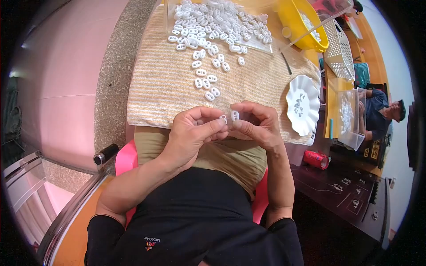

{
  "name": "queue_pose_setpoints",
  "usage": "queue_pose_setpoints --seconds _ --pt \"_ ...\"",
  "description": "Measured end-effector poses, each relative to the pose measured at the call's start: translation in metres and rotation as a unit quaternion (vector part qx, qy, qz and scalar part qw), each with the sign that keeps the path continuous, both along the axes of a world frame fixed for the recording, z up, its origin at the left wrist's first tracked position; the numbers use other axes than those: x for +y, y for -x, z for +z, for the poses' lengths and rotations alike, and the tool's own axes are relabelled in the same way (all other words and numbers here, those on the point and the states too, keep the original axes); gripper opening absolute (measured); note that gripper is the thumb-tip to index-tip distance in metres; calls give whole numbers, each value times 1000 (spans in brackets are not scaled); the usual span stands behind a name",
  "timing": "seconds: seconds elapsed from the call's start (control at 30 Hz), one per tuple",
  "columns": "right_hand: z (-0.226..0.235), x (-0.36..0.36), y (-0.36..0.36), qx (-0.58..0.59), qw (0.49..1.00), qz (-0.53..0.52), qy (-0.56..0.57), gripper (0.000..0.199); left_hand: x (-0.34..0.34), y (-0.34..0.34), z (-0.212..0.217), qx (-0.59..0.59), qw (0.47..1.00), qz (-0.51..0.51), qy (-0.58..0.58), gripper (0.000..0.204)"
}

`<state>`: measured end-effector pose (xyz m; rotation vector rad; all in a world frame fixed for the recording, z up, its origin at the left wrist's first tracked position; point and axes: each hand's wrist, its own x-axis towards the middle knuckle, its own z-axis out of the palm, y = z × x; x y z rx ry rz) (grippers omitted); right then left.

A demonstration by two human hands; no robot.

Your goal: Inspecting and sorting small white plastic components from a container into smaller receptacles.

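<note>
Above my lap, at the near edge of the towel, both hands are raised close together. My left hand [195, 131] pinches a small white plastic piece [223, 119] between thumb and forefinger. An oval white plastic piece with two holes [234, 116] stands upright in the fingertips of my right hand [259, 124]. The two pieces are side by side with a slight gap. Beyond my hands, several loose oval two-hole pieces [206, 83] lie on the striped beige towel [155, 84], trailing down from a large heap of the same pieces [208, 22].
Right of my hands sits a white scalloped dish [303, 105] with small dark marks or bits in it. A thin dark tool [286, 63] lies above it. Further off are a yellow basin [295, 20], a white perforated basket [339, 51] and a clear bin [350, 119] beside another person [379, 113].
</note>
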<state>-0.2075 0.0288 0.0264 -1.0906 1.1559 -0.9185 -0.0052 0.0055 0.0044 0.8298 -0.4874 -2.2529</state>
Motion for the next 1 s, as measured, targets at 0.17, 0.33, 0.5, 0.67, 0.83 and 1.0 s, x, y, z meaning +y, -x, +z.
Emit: queue_pose_setpoints --seconds 0.17,0.33,0.5,0.67,0.83,1.0 --pt "-3 1 1 9 1000 0 -5 30 0 0 -1 0 1000 -1 4 18" --pt "-3 1 1 5 1000 1 2 30 0 0 0 -2 1000 -1 4 18" --pt "-8 0 6 28 999 25 30 30 0 1 1 -1 1000 -1 2 18" --pt "-5 0 1 7 998 38 40 30 1 3 4 -5 1000 7 -3 16" --pt "-7 1 1 2 999 41 27 29 1 2 1 -3 1000 1 5 15" --pt "-3 2 -6 -32 999 18 8 29 1 2 -1 -13 1000 -9 12 16"
